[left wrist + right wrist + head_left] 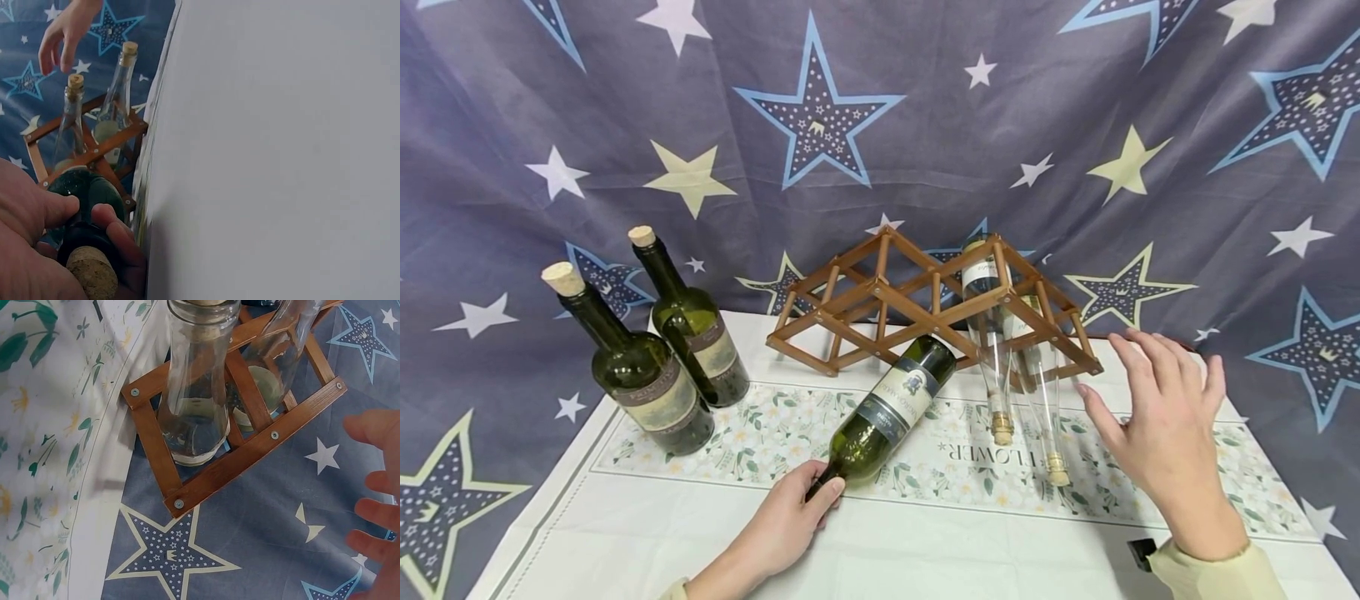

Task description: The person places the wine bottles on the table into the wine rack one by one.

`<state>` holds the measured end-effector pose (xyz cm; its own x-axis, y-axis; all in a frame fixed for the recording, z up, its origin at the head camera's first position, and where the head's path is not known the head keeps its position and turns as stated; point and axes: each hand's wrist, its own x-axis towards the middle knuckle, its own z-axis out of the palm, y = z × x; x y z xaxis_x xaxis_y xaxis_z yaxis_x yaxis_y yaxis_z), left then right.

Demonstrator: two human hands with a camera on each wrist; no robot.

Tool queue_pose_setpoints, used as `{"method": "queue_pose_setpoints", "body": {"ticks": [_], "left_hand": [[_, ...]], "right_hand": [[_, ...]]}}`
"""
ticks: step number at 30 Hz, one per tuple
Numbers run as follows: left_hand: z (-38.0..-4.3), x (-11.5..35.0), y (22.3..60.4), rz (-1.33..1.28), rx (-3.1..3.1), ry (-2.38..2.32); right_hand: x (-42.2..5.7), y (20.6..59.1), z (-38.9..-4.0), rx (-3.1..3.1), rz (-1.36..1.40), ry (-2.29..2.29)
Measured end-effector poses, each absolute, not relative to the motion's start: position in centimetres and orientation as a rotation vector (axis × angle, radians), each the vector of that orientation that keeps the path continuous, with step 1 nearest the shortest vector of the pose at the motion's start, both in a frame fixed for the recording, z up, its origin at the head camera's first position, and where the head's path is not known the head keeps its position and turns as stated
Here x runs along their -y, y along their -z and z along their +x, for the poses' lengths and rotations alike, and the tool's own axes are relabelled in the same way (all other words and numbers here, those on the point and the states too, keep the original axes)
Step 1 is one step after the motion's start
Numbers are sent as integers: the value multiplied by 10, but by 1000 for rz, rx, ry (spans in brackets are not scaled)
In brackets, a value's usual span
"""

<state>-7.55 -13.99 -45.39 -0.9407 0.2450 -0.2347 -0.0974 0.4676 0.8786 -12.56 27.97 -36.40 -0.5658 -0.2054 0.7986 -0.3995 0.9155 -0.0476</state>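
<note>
My left hand (786, 517) grips a green wine bottle (891, 408) by its neck, the thumb on top and the cork (92, 272) toward me. That bottle tilts with its base up against the lower front of a wooden lattice wine rack (880, 292). Two clear corked bottles (996, 367) (1041, 392) lie in the rack's right cells, necks pointing forward. To the right of the rack, my right hand (1172, 417) hovers with fingers spread and holds nothing. In the right wrist view its fingers (375, 512) are apart from the rack.
Two dark green corked bottles (651, 392) (703, 342) stand upright on the left of the table. A floral runner (760, 433) crosses the white tablecloth (925, 550). Behind the rack hangs a star-patterned curtain (910, 108). A small black object (1142, 553) is by the right sleeve.
</note>
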Motion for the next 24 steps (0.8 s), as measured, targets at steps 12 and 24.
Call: {"method": "queue_pose_setpoints", "body": {"ticks": [12,24], "left_hand": [[-72,129,455,124,-2304,-1581],[-66,112,455,13,-1968,-1807]], "right_hand": [[-275,363,-125,2161,426,-298],[-275,363,-125,2150,428,-288]]}}
